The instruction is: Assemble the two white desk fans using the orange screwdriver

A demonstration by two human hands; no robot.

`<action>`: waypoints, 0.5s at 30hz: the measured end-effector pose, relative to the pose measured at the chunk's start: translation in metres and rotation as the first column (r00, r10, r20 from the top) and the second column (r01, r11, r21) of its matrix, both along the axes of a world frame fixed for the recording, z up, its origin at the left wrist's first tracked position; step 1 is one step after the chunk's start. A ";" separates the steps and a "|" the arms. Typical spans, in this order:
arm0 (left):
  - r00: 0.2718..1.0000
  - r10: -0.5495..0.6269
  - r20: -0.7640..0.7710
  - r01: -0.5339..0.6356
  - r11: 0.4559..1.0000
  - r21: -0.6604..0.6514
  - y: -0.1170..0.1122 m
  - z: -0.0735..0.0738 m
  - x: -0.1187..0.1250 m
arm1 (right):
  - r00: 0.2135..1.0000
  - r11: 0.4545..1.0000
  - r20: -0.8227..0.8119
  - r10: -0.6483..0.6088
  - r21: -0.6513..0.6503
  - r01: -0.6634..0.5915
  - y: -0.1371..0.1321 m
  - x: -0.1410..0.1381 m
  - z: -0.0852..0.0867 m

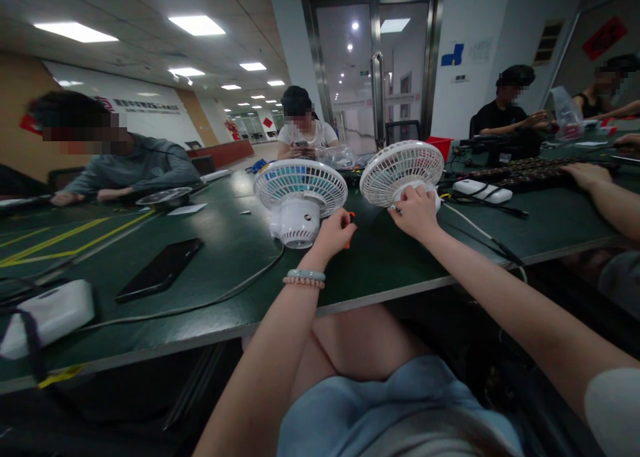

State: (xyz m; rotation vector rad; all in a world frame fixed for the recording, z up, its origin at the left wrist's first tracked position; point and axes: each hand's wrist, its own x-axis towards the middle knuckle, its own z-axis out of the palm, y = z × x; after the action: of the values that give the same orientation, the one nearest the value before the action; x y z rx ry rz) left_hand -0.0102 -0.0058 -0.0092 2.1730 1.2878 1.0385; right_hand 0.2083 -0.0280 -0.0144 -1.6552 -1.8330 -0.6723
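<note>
Two white fans stand on the green table with their caged heads tipped up and their rear housings toward me. My left hand is closed around a small orange-and-black tool, mostly hidden by the fingers; its kind cannot be made out. That hand is just right of the left fan. On the back of the right fan, my right hand grips the housing with bent fingers, covering most of it. A small pale bit shows near its thumb, too small to name.
A black phone and a white power adapter lie at left, with a grey cable along the table edge. At right are another white adapter and dark cords. Several people sit around; one person's hand rests at far right.
</note>
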 end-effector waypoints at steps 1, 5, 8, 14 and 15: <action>0.997 0.026 -0.079 -0.020 0.997 0.068 0.002 -0.002 -0.001 | 1.000 1.000 0.011 0.005 -0.004 -0.005 -0.001 0.000 0.000; 0.935 0.122 -0.334 -0.078 0.987 0.142 0.007 -0.007 -0.002 | 0.998 0.998 0.029 0.052 -0.020 -0.052 -0.003 0.003 0.003; 0.875 0.139 -0.464 -0.119 0.990 0.071 0.005 -0.008 0.002 | 0.993 0.993 -0.029 0.118 -0.013 -0.118 -0.006 0.015 0.004; 0.805 0.235 -0.545 -0.256 0.966 0.039 -0.002 -0.006 0.012 | 0.865 0.974 -0.448 -0.227 -0.082 0.213 -0.009 0.057 0.002; 0.799 0.249 -0.547 -0.271 0.962 0.042 -0.002 -0.006 0.013 | 0.813 0.956 -0.503 -0.292 -0.139 0.258 -0.007 0.062 0.001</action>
State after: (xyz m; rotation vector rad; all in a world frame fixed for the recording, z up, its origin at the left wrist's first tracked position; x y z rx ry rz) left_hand 0.0025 -0.0083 -0.0154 2.4048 1.8865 0.4621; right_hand 0.2704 -0.0349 -0.0137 -1.9355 -1.2494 -0.2326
